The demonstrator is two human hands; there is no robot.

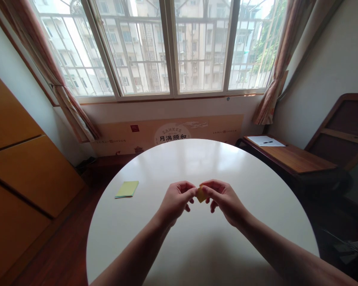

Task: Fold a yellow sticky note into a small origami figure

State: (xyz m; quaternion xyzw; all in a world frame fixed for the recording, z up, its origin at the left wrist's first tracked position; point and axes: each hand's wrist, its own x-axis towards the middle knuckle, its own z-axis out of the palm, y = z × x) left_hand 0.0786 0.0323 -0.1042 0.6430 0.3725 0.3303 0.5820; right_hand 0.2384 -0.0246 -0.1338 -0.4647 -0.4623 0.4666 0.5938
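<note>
A small folded piece of yellow paper point(201, 195) is held up over the white round table point(173, 159), one corner pointing down. My left hand point(180, 197) pinches its left edge between thumb and forefinger. On the opposite side, my right hand point(221, 195) grips it the same way, with the other fingers loosely curled below. The fingertips cover part of the paper, so its full folded shape is hidden. Left of my hands, a stack of yellow-green paper squares point(127, 189) lies flat on the table.
Behind the table's right side stands a wooden bench point(304, 155) with a white sheet point(264, 141) and a dark pen point(268, 142) on it. A printed banner point(113, 135) runs below the window. Orange-brown cabinets point(20, 178) stand at the left.
</note>
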